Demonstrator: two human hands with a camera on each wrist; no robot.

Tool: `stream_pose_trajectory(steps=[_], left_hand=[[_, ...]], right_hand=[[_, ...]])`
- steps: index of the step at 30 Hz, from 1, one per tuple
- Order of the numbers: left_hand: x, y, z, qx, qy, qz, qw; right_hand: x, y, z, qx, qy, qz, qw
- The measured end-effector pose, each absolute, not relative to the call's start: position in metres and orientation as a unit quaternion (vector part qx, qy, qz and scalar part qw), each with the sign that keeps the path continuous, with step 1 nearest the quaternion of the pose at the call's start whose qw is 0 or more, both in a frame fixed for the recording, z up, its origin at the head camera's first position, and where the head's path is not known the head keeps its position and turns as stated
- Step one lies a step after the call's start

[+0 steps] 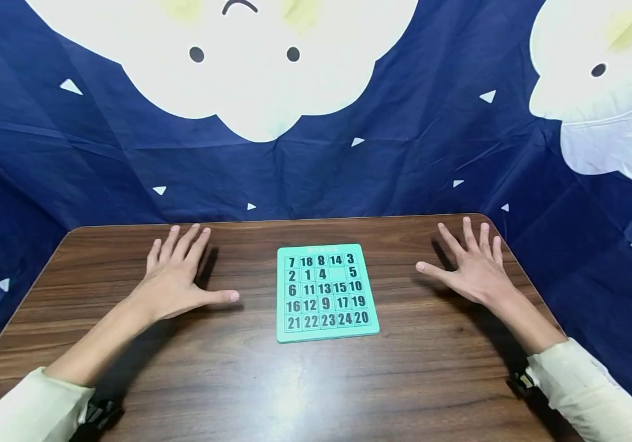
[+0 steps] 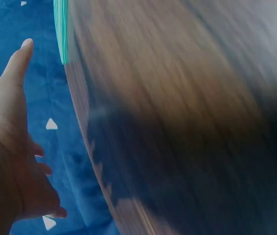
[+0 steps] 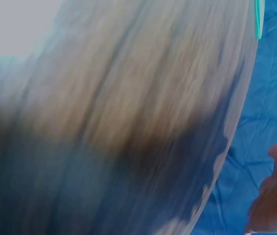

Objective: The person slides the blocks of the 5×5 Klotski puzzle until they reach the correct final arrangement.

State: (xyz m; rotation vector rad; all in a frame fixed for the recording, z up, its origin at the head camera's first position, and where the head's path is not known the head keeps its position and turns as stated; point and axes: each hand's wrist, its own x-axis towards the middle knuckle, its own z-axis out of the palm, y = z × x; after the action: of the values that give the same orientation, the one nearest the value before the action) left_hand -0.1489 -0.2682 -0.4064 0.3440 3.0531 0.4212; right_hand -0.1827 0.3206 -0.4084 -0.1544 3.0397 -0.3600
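Observation:
A mint-green sliding number puzzle [image 1: 327, 293] lies flat on the wooden table, its numbered tiles in a square grid. The one gap in the grid is in the second row, between 4 and 5. To the left of the puzzle, my left hand [image 1: 175, 276] hovers over the table with fingers spread and thumb pointing toward the board. On the other side, my right hand [image 1: 476, 270] is held the same way, fingers apart. Neither hand holds anything. Only a thin edge of the puzzle [image 2: 60, 32] shows in the left wrist view.
The dark brown table [image 1: 211, 374] has rounded far corners. Behind it and at both sides hangs a navy curtain [image 1: 316, 175] with white cloud faces and small triangles. A bright light reflection lies on the wood in front of the puzzle.

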Motion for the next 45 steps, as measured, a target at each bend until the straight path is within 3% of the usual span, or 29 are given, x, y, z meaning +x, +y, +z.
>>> stream_pose_trajectory(steps=[14, 24, 45], left_hand=[[-0.149, -0.223, -0.420, 0.176, 0.970, 0.157, 0.058], [-0.146, -0.201, -0.424, 0.216, 0.961, 0.156, 0.075], [-0.149, -0.178, -0.419, 0.286, 0.943, 0.127, 0.114]], right_hand=[[-0.184, 0.285, -0.410, -0.110, 0.982, -0.133, 0.071], [-0.186, 0.260, -0.413, -0.201, 0.969, -0.131, 0.062], [-0.179, 0.204, -0.412, -0.277, 0.937, -0.167, 0.132]])
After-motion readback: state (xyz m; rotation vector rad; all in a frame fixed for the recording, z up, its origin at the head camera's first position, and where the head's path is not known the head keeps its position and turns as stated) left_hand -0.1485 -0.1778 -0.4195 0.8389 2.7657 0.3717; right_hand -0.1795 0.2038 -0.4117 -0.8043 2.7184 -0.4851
